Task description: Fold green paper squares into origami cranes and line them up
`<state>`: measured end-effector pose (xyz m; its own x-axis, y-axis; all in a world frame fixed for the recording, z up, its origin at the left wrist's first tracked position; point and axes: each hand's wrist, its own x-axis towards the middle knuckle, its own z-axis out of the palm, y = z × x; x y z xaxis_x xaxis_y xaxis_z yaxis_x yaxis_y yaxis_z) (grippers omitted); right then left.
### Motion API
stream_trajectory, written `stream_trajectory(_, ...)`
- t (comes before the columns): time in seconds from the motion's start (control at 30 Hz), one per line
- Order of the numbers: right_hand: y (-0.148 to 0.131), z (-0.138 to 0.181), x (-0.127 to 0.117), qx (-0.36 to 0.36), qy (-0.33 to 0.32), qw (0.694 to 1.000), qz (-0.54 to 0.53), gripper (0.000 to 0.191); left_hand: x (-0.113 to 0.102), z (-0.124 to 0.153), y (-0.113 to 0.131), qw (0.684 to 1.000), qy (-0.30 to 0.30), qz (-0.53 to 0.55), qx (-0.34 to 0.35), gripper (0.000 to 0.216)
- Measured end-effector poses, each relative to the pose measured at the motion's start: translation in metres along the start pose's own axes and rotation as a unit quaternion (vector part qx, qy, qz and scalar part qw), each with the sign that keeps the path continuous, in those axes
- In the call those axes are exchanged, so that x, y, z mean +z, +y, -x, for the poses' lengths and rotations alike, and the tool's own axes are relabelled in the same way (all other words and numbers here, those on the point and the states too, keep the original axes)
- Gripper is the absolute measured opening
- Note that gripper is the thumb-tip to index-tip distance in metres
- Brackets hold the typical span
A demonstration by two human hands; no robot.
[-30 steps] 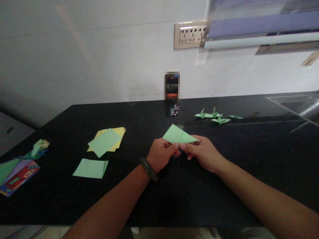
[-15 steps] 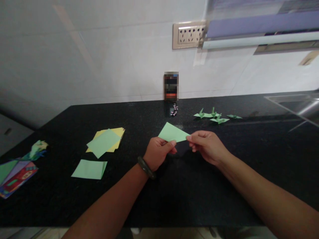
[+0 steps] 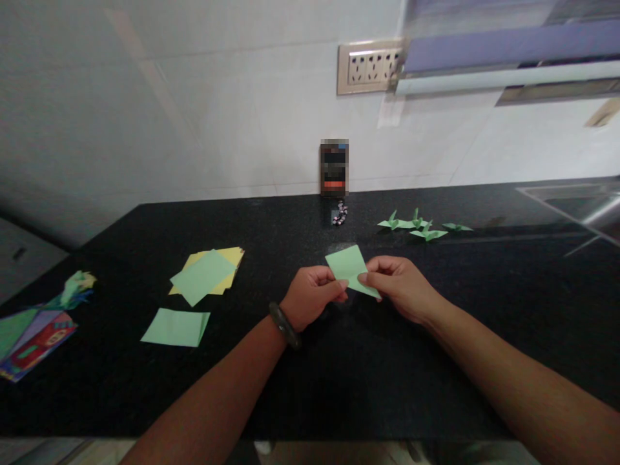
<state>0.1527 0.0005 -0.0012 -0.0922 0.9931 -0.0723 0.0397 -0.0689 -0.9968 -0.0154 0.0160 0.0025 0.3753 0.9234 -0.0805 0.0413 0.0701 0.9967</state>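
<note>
A small light green folded paper (image 3: 347,266) is held just above the black countertop (image 3: 436,336), near its middle. My left hand (image 3: 312,302), with a dark bangle on the wrist, pinches the paper's lower left edge. My right hand (image 3: 400,287) pinches its lower right corner between thumb and forefinger. Both hands are closed on the paper and nearly touch each other.
A stack of green and yellow paper squares (image 3: 207,274) and a folded green sheet (image 3: 176,327) lie to the left. Several green origami cranes (image 3: 419,227) stand at the back right. A coloured paper packet (image 3: 33,339) lies at the far left, a small dark box (image 3: 334,168) against the wall.
The paper was a wide triangle held by its ends. My hands have come together and it now shows as a smaller, upright folded shape.
</note>
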Motion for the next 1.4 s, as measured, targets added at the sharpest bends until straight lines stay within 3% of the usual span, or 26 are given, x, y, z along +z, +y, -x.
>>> stream_trajectory(0.17,0.003,0.006,0.007,0.034,-0.097,0.993,0.057,0.013,-0.003,-0.005,-0.005,0.996,0.079,0.023,0.037,0.021)
stream_trajectory(0.37,0.007,0.008,0.018,0.043,-0.021,0.998,0.049,0.021,-0.001,-0.003,-0.003,0.997,0.064,0.029,0.015,0.026)
stream_trajectory(0.47,0.007,0.008,0.018,0.039,-0.030,0.998,0.045,0.023,0.000,-0.002,-0.003,0.998,0.044,0.049,0.008,0.022)
stream_trajectory(0.6,0.005,0.008,0.016,0.022,-0.046,0.998,0.049,0.020,-0.001,-0.002,-0.003,0.998,0.062,0.011,0.024,0.018)
stream_trajectory(0.83,0.006,0.002,0.010,-0.028,0.037,0.998,0.035,0.020,-0.001,-0.002,-0.003,0.999,0.048,-0.021,0.005,0.019)
stream_trajectory(1.2,0.007,0.006,0.011,-0.012,-0.015,0.999,0.038,0.019,-0.002,-0.002,-0.003,0.991,0.064,-0.099,0.056,0.022)
stream_trajectory(1.4,0.007,0.001,0.010,-0.024,0.002,0.994,-0.108,0.020,-0.001,-0.003,-0.002,0.998,0.037,-0.042,0.010,0.025)
